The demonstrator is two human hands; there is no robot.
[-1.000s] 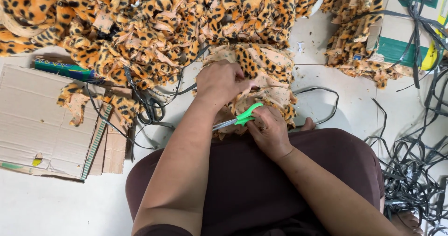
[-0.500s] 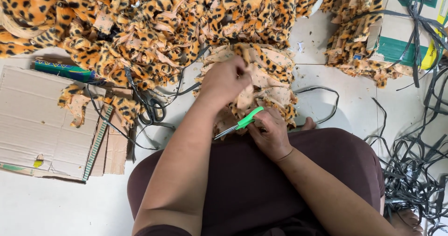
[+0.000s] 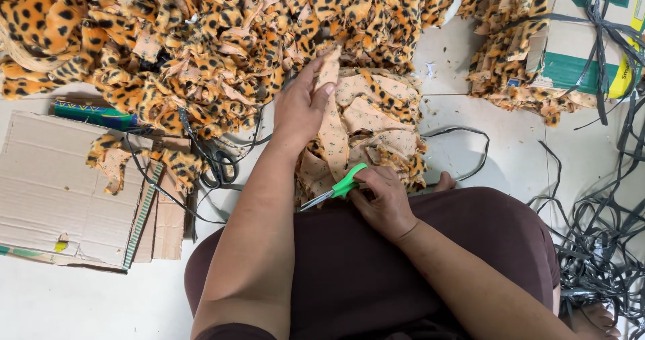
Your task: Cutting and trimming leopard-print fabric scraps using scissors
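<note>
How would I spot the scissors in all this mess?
Start at the big heap of leopard-print fabric scraps, then drop to the person's lap. There the right hand grips the scissors. Their bright green handles are the only green among the orange spotted cloth.
</note>
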